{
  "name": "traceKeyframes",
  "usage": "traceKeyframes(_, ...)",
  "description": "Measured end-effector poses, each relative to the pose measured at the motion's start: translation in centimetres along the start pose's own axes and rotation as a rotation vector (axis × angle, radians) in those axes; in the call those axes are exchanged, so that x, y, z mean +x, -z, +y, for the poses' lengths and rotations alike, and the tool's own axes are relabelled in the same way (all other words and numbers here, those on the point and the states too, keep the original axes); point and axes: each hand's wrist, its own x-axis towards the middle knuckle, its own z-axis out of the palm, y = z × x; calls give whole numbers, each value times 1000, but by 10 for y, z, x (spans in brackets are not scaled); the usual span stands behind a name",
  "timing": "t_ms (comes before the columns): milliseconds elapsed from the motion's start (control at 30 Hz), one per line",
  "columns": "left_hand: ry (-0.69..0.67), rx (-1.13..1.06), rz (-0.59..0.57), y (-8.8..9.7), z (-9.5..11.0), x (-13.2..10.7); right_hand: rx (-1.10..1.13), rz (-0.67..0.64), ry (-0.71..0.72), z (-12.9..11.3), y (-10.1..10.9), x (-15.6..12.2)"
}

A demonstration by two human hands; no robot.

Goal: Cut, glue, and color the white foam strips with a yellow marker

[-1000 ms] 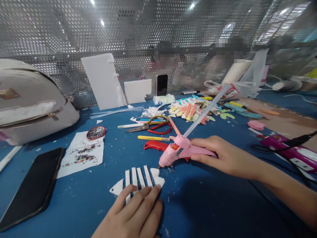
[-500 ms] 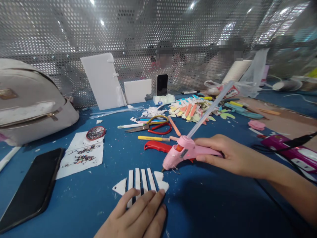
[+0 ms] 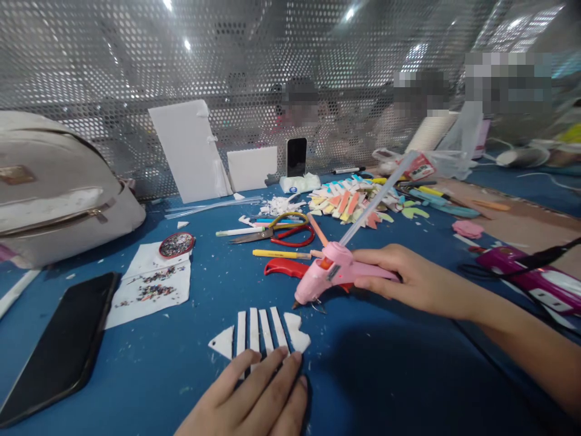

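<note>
My right hand [image 3: 411,280] grips the handle of a pink glue gun [image 3: 333,274] with a clear glue stick [image 3: 376,201] poking out of its back. The nozzle points down-left, just above the blue table. Below the nozzle lie several white foam strips [image 3: 259,330] side by side, with a white triangle piece [image 3: 224,341] at their left and a jagged piece [image 3: 297,332] at their right. My left hand [image 3: 254,396] lies flat with the fingers stretched, fingertips pressing on the near ends of the strips.
A black phone [image 3: 59,345] lies at the near left, a white bag [image 3: 59,188] behind it. A paper sheet with glitter [image 3: 152,284], scissors [image 3: 276,229], a red cutter [image 3: 284,267], coloured foam pieces [image 3: 349,203] and a purple tool with a cable [image 3: 526,272] surround the work. A perforated metal screen [image 3: 136,72] stands behind, with people beyond it.
The glue gun's nozzle has lifted and drawn back slightly from the jagged white piece. My left hand stays pressed on the strips.
</note>
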Motion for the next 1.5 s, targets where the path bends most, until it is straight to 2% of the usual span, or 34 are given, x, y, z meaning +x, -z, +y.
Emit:
traceKeyframes(100,-80,27,-57,2,2,-2,98,-10,-18,2,-2,2)
traceKeyframes(200,-55,-8,-7,4,2,0,226,-13,-60,5,-8,3)
traceKeyframes(300,61,-162,66,10,-9,1,325,-11,-95,6,-13,5)
traceKeyframes(333,153,-233,71,12,-16,0,350,-9,-106,6,-14,5)
traceKeyframes(367,229,-271,139,15,-23,-3,369,-6,-115,6,-15,6)
traceKeyframes(400,321,-288,129,18,-30,-7,380,-1,-118,6,-15,6)
traceKeyframes(433,386,-297,52,20,-37,-13,386,3,-117,5,-16,6)
traceKeyframes(533,491,-245,-100,23,-53,-35,396,14,-108,5,-15,6)
traceKeyframes(633,563,-252,-165,21,-58,-51,409,26,-116,7,-16,6)
traceKeyframes(800,592,-346,-257,18,-54,-52,460,21,-143,9,-18,8)
traceKeyframes(1000,566,-337,-250,18,-55,-52,590,-22,-159,9,-24,8)
traceKeyframes(1233,548,-374,-301,14,-60,-52,614,-52,-190,11,-34,8)
traceKeyframes(1500,553,-445,-275,12,-58,-53,621,-93,-197,0,-39,9)
